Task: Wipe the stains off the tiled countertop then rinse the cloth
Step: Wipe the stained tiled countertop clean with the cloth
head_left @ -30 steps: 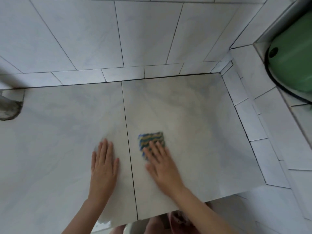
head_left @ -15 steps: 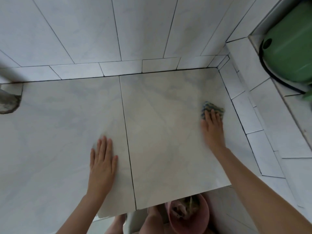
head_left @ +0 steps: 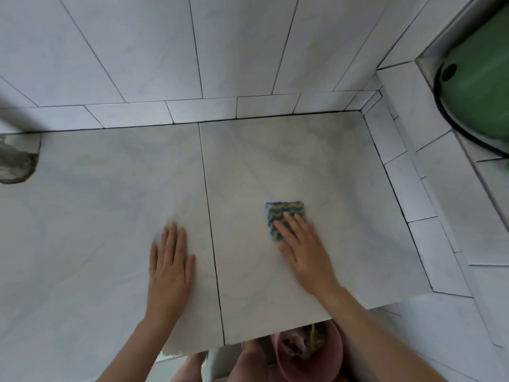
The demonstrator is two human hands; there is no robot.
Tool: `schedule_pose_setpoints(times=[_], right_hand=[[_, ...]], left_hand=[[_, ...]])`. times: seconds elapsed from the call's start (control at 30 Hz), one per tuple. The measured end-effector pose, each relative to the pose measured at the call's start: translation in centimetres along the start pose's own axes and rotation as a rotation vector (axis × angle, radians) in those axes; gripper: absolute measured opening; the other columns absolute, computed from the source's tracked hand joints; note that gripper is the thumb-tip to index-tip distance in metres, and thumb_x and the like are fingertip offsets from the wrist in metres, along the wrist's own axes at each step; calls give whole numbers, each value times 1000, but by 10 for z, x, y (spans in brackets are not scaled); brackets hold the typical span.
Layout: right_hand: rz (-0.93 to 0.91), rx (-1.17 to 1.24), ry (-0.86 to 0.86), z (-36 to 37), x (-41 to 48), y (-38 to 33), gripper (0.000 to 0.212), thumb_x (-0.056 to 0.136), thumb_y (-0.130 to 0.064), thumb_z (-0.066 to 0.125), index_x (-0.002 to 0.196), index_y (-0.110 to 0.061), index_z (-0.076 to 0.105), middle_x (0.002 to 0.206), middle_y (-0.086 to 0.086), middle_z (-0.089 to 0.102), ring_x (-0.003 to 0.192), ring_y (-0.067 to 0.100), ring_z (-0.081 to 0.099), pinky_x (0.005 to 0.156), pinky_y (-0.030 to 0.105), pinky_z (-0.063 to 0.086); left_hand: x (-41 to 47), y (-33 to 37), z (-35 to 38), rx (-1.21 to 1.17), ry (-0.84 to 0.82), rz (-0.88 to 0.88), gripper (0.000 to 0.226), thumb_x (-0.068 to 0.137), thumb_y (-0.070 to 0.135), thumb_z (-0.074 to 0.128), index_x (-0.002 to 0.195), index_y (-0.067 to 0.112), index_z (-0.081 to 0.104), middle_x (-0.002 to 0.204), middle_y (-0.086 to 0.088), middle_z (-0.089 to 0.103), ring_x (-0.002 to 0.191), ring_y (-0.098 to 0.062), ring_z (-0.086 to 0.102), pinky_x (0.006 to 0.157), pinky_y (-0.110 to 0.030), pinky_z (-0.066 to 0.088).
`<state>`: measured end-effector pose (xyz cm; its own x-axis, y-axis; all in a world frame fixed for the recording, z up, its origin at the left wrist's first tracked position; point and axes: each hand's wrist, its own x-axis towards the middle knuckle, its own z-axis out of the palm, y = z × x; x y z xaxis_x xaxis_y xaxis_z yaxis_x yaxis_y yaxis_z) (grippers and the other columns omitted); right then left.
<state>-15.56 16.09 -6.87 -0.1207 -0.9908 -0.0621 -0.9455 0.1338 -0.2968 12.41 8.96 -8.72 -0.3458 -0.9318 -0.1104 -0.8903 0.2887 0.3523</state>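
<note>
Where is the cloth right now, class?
In the head view, the cloth lies on the right tile of the countertop, partly under the right hand. It is right of the grout line, and the left hand rests across that line.

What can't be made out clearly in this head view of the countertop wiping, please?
Head view throughout.
Cloth: its near part lies under the right hand.
Stains: none discernible on the countertop; too faint or blurred.
Green basin: cut off by the right edge.
Pink bucket: partly hidden by the countertop's front edge; contents blurred.
Grey object: cut off by the left edge, unidentifiable.
</note>
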Motion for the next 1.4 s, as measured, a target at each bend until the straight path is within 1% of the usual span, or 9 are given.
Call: schedule_pose_setpoints(times=[0.17,0.43,0.53,0.7,0.8,0.97,1.1,1.23,1.4], right_hand=[[92,71,67,-9,40,-2,53,100,-41,16,148,-20,16,156,-2,8,145,14,1,118,32,1],[47,-115,-39,10,57,17,54,97,-39,22,145,-15,32,152,7,29,141,25,22,115,40,13],[308,-138,28,-10,84,76,57,95,-37,20,143,-9,34,149,18,32,138,36,29,113,44,18],[653,-112,33,-31,117,115,52,102,-32,15,150,-13,7,158,13,3,145,31,1,117,44,2],[390,-78,24,-11,132,53,65,90,-35,5,147,-10,22,154,16,19,143,34,15,116,45,8],[-117,-13,-52,31,84,-68,54,92,-28,27,145,-17,31,153,5,28,142,25,22,115,45,12],[-308,-81,-125,27,72,-43,53,93,-30,31,144,-17,32,152,6,31,141,23,24,114,40,13],[30,-176,-53,0,101,44,57,91,-33,24,143,-13,35,148,14,35,136,37,33,110,41,16],[500,-178,-48,-24,144,83,51,102,-26,20,150,-21,3,159,6,-3,145,29,-5,116,46,-1]], left_hand=[[0,2,1,22,2,-11,59,96,36,19,150,11,13,158,-5,11,146,-15,3,118,-35,-3],[-1,3,2,60,14,-12,58,96,34,19,149,10,15,158,-6,12,146,-17,5,118,-38,1],[0,3,2,69,20,-13,58,96,34,18,149,9,16,157,-8,13,145,-17,6,118,-38,1],[0,4,3,65,28,-27,58,96,33,19,149,8,17,157,-8,14,145,-17,8,118,-39,2],[0,5,4,69,35,-24,58,96,32,19,148,7,19,157,-8,16,145,-18,9,118,-39,3],[-1,5,3,71,35,-27,58,96,33,19,147,6,21,156,-9,18,145,-19,11,118,-39,5],[0,4,2,69,35,-24,58,95,32,21,148,6,20,156,-9,18,145,-19,11,118,-39,5],[0,5,1,53,45,-30,58,95,32,23,147,7,22,156,-9,20,145,-18,11,119,-39,5],[-1,7,2,74,50,-45,58,94,30,24,148,6,21,156,-9,17,145,-18,11,118,-41,8]])
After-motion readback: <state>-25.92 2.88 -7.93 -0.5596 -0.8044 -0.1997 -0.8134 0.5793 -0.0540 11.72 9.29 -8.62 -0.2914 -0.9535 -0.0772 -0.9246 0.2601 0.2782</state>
